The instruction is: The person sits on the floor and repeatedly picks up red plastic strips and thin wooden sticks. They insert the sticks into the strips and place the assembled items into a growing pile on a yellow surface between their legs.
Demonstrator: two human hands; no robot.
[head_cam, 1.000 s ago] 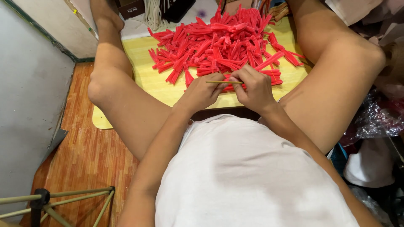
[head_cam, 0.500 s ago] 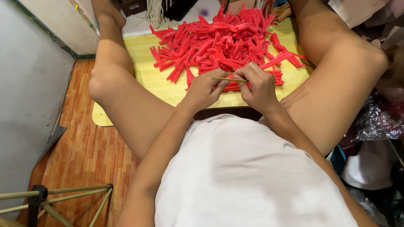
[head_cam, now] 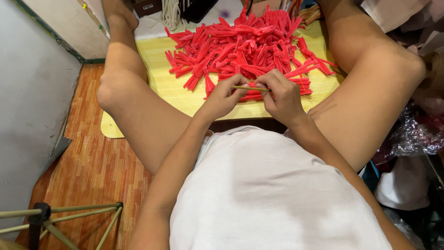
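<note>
A big heap of red fuzzy pipe-cleaner pieces (head_cam: 245, 46) lies on a yellow board (head_cam: 162, 83) between my legs. My left hand (head_cam: 225, 96) and my right hand (head_cam: 280, 96) meet at the heap's near edge. Together they pinch a thin greenish stick (head_cam: 247, 87) that spans between the fingertips, with a red piece against it. My fingers hide how the red piece sits on the stick.
My bare legs flank the board, the left knee (head_cam: 113, 90) over a wooden floor (head_cam: 92, 166). A grey wall runs along the left. A thin-legged metal stand (head_cam: 60, 215) is at the lower left. Plastic bags and clutter (head_cam: 411, 139) crowd the right side.
Both hands stay together on the stick at the heap's edge; the fingers have shifted slightly along it. The view has tilted a little.
</note>
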